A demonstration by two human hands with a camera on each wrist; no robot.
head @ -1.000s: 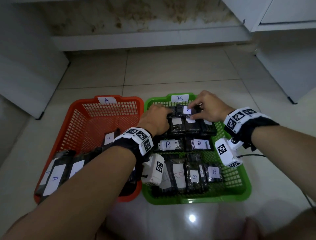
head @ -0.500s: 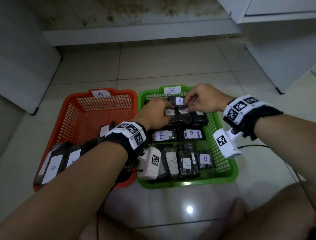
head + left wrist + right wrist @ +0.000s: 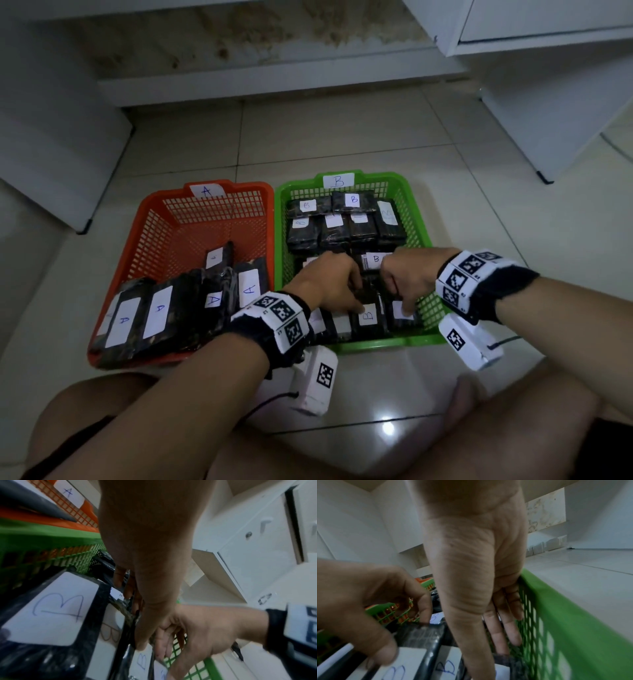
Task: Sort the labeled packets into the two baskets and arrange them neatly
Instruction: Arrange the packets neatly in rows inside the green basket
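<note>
The green basket (image 3: pixel 376 344) tagged B holds several black packets with white B labels (image 3: pixel 352 200) in rows. To its left, the orange basket (image 3: pixel 239 186) tagged A holds several A packets (image 3: pixel 157 317) leaning at its near end. Both hands are in the green basket's near row. My left hand (image 3: pixel 329 287) pinches a B packet (image 3: pixel 368 317) between thumb and curled forefinger (image 3: pixel 423 609). My right hand (image 3: pixel 407 281) grips the rightmost packet (image 3: pixel 400 313), thumb on its near face, fingers (image 3: pixel 510 628) down between it and the mesh wall (image 3: pixel 565 615).
Both baskets stand on a glossy tiled floor (image 3: pixel 342 137). White cabinets stand at the left (image 3: pixel 51 137) and right (image 3: pixel 565 120), with a stained wall ledge (image 3: pixel 274 82) behind. The person's knees (image 3: pixel 513 428) are close in front of the baskets.
Both hands have left the far row of the green basket and come back to its near row, where each now holds a packet. The far row lies uncovered.
</note>
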